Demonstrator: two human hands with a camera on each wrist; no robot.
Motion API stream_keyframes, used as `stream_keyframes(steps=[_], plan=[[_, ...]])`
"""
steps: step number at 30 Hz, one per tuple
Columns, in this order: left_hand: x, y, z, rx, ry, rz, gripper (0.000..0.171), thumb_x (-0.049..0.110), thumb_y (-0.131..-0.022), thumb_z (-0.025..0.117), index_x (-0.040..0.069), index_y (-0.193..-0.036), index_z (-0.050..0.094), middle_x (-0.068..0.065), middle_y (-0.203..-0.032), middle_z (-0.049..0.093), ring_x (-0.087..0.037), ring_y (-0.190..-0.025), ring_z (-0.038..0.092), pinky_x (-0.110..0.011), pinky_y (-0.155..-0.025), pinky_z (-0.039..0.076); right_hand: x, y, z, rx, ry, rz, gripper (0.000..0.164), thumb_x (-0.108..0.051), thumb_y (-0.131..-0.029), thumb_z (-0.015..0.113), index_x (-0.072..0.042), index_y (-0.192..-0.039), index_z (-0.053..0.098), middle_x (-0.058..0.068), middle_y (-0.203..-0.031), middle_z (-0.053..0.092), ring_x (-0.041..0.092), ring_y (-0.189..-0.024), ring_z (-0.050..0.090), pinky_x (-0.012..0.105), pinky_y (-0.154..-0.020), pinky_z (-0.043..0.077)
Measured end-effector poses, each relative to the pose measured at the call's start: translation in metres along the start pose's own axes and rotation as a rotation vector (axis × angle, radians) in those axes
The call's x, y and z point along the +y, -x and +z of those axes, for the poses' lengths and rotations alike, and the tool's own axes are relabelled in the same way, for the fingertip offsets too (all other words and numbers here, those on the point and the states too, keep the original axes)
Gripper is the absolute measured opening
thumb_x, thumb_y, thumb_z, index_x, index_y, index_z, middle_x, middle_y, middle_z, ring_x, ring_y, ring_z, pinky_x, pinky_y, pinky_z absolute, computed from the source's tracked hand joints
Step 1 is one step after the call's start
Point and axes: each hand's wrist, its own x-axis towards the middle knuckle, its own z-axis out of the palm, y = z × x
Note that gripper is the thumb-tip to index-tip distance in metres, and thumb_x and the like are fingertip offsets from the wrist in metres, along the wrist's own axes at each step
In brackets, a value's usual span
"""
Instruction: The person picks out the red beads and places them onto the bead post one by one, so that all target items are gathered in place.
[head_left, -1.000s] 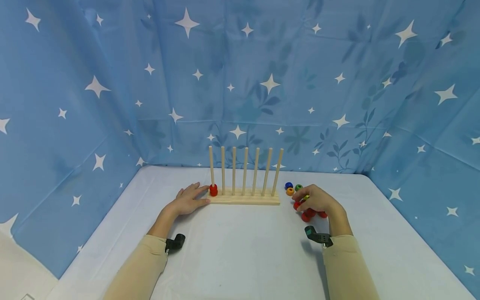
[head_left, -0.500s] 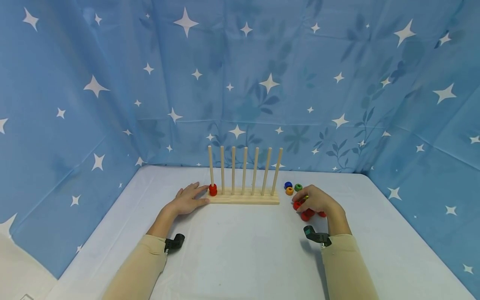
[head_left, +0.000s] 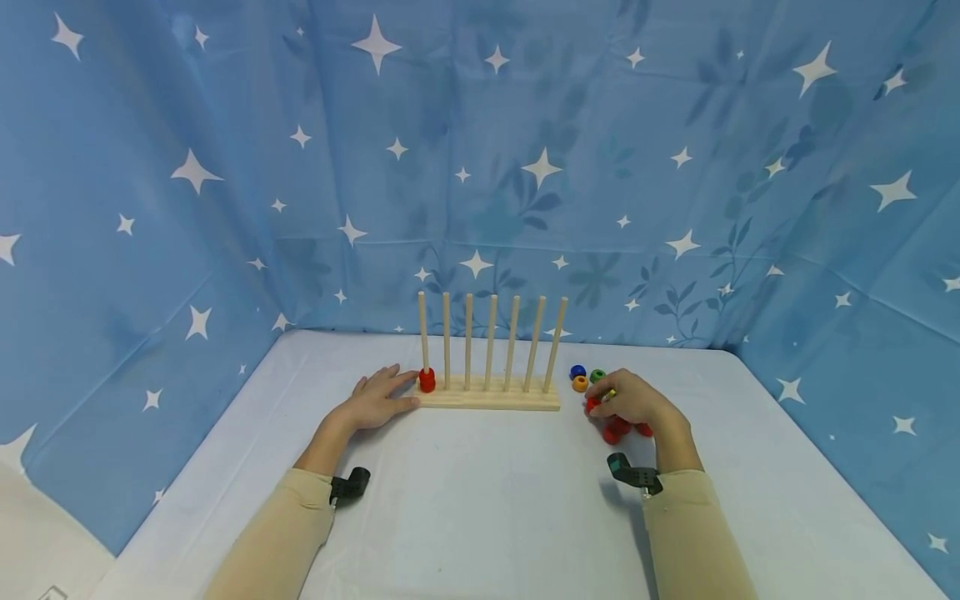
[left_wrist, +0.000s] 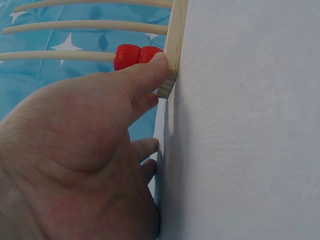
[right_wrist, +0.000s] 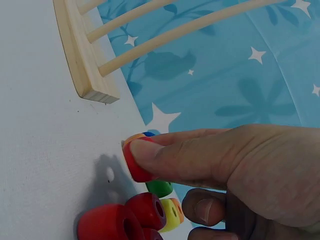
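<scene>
A wooden peg rack (head_left: 491,400) with a row of upright pegs stands at the back of the table. Two red beads (left_wrist: 127,56) are stacked on its leftmost peg. My left hand (head_left: 378,400) holds the left end of the base between thumb and index finger, the other fingers spread. Right of the rack, my right hand (head_left: 633,398) pinches a red bead (right_wrist: 137,162) between thumb and index finger, just above the table. Below it in the right wrist view lie more red beads (right_wrist: 105,223) and a yellow bead (right_wrist: 170,215), partly hidden by the hand in the head view.
Beyond the right hand sit a blue bead (head_left: 577,371), an orange bead (head_left: 580,383) and a green bead (head_left: 597,376). A blue curtain (head_left: 480,167) with white stars hangs behind and beside the white table (head_left: 480,500).
My right thumb and index finger have closed on a red bead and raised it slightly from the pile. The left hand and rack have stayed in place.
</scene>
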Motion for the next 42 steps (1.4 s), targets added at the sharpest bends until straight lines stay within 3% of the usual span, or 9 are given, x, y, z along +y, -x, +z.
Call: stream_keyframes(steps=[10, 17, 26, 36, 42], plan=[[-0.007, -0.003, 0.004, 0.013, 0.000, 0.006, 0.067, 0.044, -0.105, 0.058, 0.015, -0.162, 0.039, -0.027, -0.171, 0.017, -0.050, -0.159, 0.007, -0.071, -0.124, -0.003, -0.008, -0.004, -0.004, 0.140, -0.028, -0.043, 0.037, -0.022, -0.102, 0.068, -0.003, -0.134, 0.067, 0.018, -0.131, 0.066, 0.024, -0.087, 0.060, 0.037, -0.077, 0.052], [-0.018, -0.009, 0.010, 0.026, 0.020, 0.005, 0.066, 0.041, -0.104, 0.060, 0.015, -0.162, 0.040, -0.025, -0.172, 0.017, -0.048, -0.160, 0.006, -0.070, -0.124, -0.005, -0.009, -0.006, -0.005, 0.249, -0.046, -0.112, 0.032, -0.019, -0.101, 0.070, -0.003, -0.129, 0.070, 0.018, -0.124, 0.069, 0.025, -0.081, 0.055, 0.034, -0.066, 0.049], [-0.017, -0.009, 0.009, 0.024, 0.013, 0.000, 0.066, 0.042, -0.104, 0.059, 0.016, -0.162, 0.040, -0.024, -0.172, 0.017, -0.048, -0.160, 0.006, -0.069, -0.125, -0.005, -0.022, -0.004, -0.007, 0.386, -0.049, -0.152, 0.037, -0.024, -0.104, 0.067, -0.007, -0.137, 0.067, 0.017, -0.130, 0.068, 0.025, -0.079, 0.053, 0.032, -0.063, 0.048], [-0.011, -0.004, 0.006, 0.020, 0.008, -0.008, 0.066, 0.042, -0.105, 0.058, 0.016, -0.163, 0.039, -0.024, -0.173, 0.016, -0.048, -0.160, 0.006, -0.068, -0.125, -0.005, -0.042, 0.000, -0.006, 0.443, -0.089, -0.186, 0.039, -0.027, -0.104, 0.066, -0.010, -0.140, 0.065, 0.014, -0.127, 0.066, 0.024, -0.064, 0.045, 0.030, -0.049, 0.041], [-0.005, 0.000, 0.003, 0.017, 0.012, 0.006, 0.068, 0.047, -0.104, 0.059, 0.015, -0.161, 0.041, -0.028, -0.171, 0.017, -0.051, -0.159, 0.007, -0.071, -0.124, -0.003, -0.049, 0.001, -0.006, 0.456, -0.096, -0.193, 0.040, -0.026, -0.104, 0.066, -0.009, -0.140, 0.063, 0.014, -0.129, 0.065, 0.025, -0.070, 0.048, 0.031, -0.052, 0.044]])
